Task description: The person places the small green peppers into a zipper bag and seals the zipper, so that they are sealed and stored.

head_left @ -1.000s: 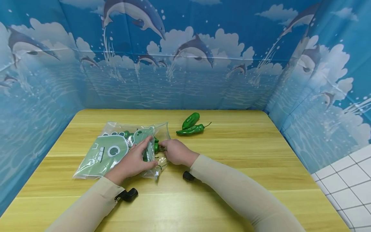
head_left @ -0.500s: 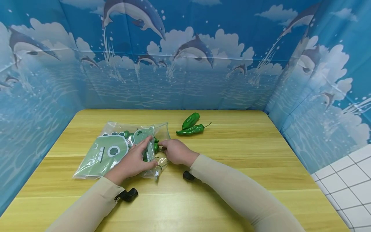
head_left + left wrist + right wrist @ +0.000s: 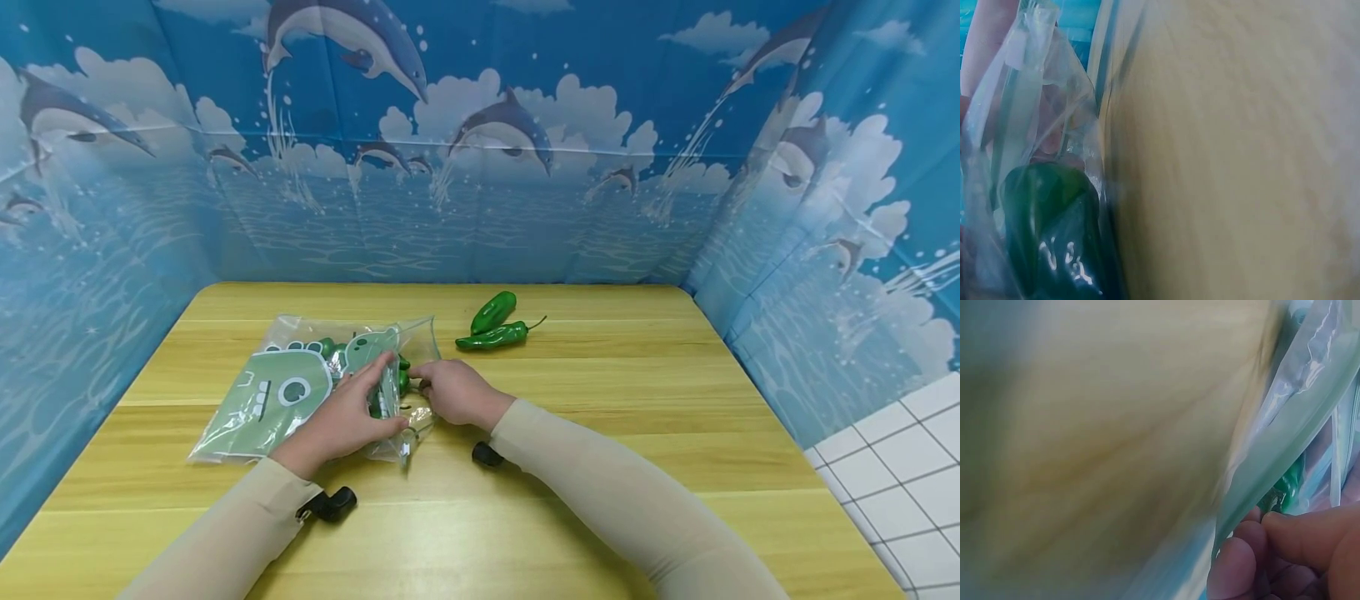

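A clear zip bag (image 3: 258,421) printed with a green cartoon face lies on the left half of the table, several green peppers (image 3: 327,346) inside it. My left hand (image 3: 337,425) holds the bag near its mouth, thumb toward the near edge and fingers toward the far side. At that mouth, my right hand (image 3: 457,393) pinches the stem end of a green pepper (image 3: 1288,486), whose body reaches into the bag. Through the plastic in the left wrist view shows a dark green pepper (image 3: 1054,231). Parts of both hands' fingertips are hidden.
Two more green peppers, one plump (image 3: 494,312) and one long with a thin stem (image 3: 498,336), lie beyond the bag mouth. A blue dolphin curtain (image 3: 480,217) stands behind and beside the wooden table (image 3: 637,375).
The pepper in my right hand has shifted slightly left, deeper into the bag mouth. My left hand, the bag and the two loose peppers stay where they were.
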Demonstrator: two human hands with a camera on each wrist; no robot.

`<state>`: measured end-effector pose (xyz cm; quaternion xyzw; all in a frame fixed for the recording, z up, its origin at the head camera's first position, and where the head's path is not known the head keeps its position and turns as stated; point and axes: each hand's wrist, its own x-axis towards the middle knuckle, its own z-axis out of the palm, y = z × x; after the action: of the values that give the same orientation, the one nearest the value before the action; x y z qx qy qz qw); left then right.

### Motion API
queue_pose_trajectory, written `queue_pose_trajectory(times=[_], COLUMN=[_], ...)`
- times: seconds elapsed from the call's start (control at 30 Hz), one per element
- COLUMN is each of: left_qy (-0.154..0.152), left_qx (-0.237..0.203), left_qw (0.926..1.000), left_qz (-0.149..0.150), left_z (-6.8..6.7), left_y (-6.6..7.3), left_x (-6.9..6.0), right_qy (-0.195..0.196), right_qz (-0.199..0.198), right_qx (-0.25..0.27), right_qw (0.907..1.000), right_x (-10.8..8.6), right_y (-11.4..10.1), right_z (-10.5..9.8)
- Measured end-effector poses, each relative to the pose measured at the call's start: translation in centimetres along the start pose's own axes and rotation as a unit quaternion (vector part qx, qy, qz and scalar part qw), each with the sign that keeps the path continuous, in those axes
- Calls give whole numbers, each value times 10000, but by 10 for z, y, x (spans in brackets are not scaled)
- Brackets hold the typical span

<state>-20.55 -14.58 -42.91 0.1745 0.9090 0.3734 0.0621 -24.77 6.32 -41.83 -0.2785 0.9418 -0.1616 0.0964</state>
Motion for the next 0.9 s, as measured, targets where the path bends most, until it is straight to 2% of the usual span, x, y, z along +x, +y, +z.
queue_pose_trajectory(times=[0.9], left_qy=[3], left_qx=[-39], left_qw=[10000], left_qz=[7], left_z=[1], left_y=[1], left_x=[-1], right_qy=[-87], right_qz=[-17], right_qx=[-87], right_qw=[9999], right_x=[1], right_y=[-2], right_z=[0])
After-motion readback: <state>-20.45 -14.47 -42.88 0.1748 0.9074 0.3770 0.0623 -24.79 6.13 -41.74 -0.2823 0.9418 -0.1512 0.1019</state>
